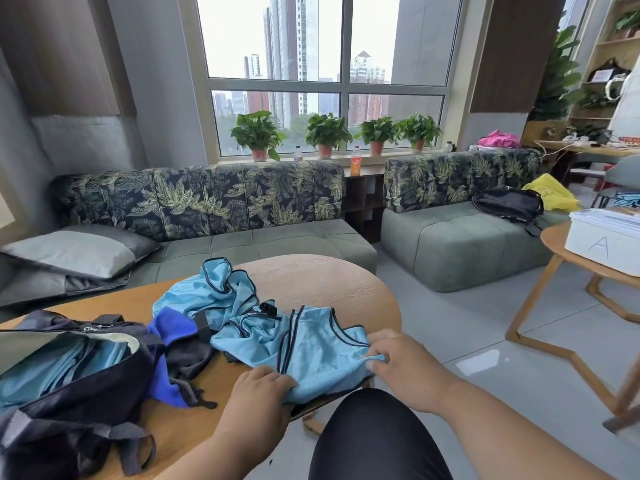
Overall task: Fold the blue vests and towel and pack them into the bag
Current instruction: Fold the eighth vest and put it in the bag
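I count two light blue vests [311, 344] [211, 289] on my table [332, 278], one dark blue towel [171, 344], one open bag [69, 382] at the left edge, and four potted plants [258, 133] [325, 133] [376, 133] [418, 130] on the windowsill.

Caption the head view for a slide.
Both hands, left hand and right hand, grip a light blue vest on the wooden table beside the open bag.

The bag [69, 375] runs off the left edge, its contents half hidden.
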A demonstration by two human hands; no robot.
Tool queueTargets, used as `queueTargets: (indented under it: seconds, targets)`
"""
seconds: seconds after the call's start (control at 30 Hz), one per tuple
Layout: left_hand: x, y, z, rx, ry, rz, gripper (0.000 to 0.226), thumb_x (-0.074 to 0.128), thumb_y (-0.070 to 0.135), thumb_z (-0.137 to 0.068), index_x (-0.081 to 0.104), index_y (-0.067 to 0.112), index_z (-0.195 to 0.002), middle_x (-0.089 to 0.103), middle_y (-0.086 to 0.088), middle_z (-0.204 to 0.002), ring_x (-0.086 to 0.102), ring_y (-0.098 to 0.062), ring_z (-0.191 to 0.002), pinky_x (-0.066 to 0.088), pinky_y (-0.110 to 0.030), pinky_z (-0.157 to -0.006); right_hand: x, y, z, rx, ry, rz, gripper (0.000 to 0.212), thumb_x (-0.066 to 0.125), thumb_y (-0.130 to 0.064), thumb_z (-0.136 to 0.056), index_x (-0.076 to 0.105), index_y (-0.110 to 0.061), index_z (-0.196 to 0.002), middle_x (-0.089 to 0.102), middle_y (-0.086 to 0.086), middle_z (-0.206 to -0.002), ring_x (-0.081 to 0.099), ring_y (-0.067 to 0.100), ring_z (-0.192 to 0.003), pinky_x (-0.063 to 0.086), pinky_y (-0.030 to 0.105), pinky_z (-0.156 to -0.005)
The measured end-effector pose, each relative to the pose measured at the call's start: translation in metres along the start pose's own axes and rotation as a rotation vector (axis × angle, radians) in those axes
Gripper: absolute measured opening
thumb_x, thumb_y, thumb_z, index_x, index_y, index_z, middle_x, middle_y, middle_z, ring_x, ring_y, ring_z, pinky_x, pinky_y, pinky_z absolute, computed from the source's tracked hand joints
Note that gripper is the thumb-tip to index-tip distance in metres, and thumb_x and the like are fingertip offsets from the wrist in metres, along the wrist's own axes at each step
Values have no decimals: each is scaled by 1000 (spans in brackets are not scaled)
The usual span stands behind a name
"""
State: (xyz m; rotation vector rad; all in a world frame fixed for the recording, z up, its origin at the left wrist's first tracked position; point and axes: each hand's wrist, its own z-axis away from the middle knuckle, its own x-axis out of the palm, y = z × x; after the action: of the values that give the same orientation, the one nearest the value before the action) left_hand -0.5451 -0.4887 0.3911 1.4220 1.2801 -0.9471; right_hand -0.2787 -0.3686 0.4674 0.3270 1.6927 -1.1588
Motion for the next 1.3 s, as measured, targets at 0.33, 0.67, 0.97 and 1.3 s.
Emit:
queueTargets:
  seconds: [0.33, 0.67, 0.97, 1.3]
  targets:
    - [-10, -11, 0, -15, 12, 114, 25, 60, 41, -74, 72, 35, -95, 72, 19, -90, 64, -13, -94, 54, -32, -84, -1, 12, 5, 100, -101, -270, 19, 58, -28, -105, 64, -24, -87, 56, -15, -69, 47, -2, -59, 39, 14, -58]
    - [-49, -3, -4, -195, -31, 596, 26, 72, 14, -84, 72, 38, -95, 74, 22, -89, 67, -2, -83, 51, -17, -74, -8, 19, 6, 108, -19, -448, 21, 53, -32, -108, 64, -24, -93, 61, -7, -79, 52, 5, -75, 43, 29, -75]
    - [-54, -15, -71, -334, -111, 959, 39, 62, 8, -102, 57, 41, -123, 74, 1, -111, 73, -17, -95, 61, -30, -80, -10, 26, -34, 211, 154, -795, 22, 54, -32, -109, 71, -26, -96, 77, 9, -101, 74, 27, -95, 58, 47, -91]
    - [9, -23, -191, -536, -106, 821, 41, 65, 12, -99, 51, 22, -137, 67, -2, -107, 70, -19, -87, 57, -25, -67, 10, 79, -141, 465, 182, -779, 23, 56, -34, -105, 69, -14, -105, 74, 14, -97, 67, 22, -78, 50, 34, -66]
